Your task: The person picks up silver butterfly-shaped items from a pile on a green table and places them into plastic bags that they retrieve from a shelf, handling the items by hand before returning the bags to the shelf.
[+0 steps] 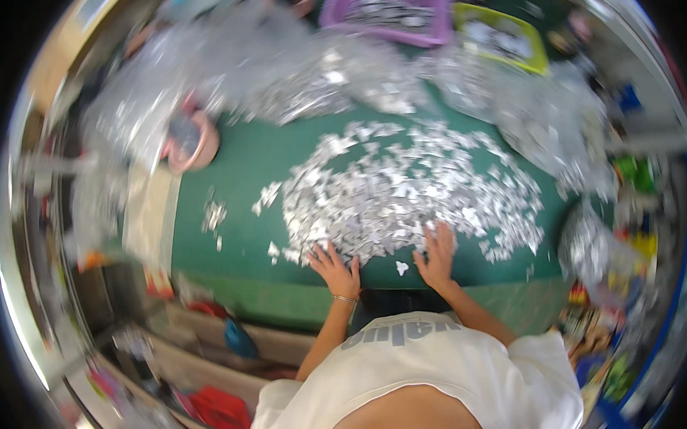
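Note:
A wide, loose heap of small flat silvery-white pieces [375, 193] is spread over the green tabletop [246, 172]; their exact kind is too small to tell. My left hand [335, 269] lies at the heap's near edge with its fingers spread, a thin bracelet on the wrist. To the right, my right hand [437, 257] rests with fingers stretched out, its tips touching the near pieces. Between the two hands, one single white piece [402, 268] lies apart, close to the table's front edge. Neither hand grips anything.
Clear plastic bags [319, 71] of similar pieces line the table's far side. Behind them stand a purple basket [440, 31] and a yellow-green basket [534, 63]. A pink container [202, 143] sits at the left, a filled plastic bag [585, 240] at the right edge. A few stray pieces [215, 215] lie left.

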The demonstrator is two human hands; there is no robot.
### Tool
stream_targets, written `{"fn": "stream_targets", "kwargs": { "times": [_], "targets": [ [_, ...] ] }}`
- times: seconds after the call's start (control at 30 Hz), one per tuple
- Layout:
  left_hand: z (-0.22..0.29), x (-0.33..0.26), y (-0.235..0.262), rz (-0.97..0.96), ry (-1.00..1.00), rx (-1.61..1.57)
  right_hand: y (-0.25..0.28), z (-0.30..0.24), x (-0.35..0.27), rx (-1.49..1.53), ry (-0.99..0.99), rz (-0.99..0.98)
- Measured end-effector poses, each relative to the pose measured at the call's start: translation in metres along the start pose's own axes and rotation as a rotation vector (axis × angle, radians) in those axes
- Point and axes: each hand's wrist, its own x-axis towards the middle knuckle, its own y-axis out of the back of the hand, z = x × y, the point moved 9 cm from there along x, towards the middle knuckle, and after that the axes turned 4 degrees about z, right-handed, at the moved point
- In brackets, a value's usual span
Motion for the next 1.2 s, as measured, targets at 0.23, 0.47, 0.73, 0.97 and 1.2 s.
{"fn": "stream_targets", "kwargs": {
  "times": [0.23,0.47,0.73,0.97,1.2],
  "targets": [
    [0.024,0.010,-0.024,-0.028,-0.074,0.282,0.073,0.011,-0.013,0.023,-0.225,0.293],
    [0.034,0.012,-0.032,0.045,-0.117,0.296,0.200,0.121,-0.106,-0.236,-0.755,0.927],
    [0.059,0.021,-0.043,0.148,-0.053,0.237,0.309,0.240,-0.147,-0.318,-0.813,1.241],
    [0.070,0.017,-0.066,0.282,0.049,0.098,0.310,0.231,-0.117,-0.440,-0.577,1.080],
    [0.142,-0.045,-0.051,-0.040,-0.063,0.147,0.188,0.211,-0.113,-0.175,-0.481,0.359]
  ]
}}
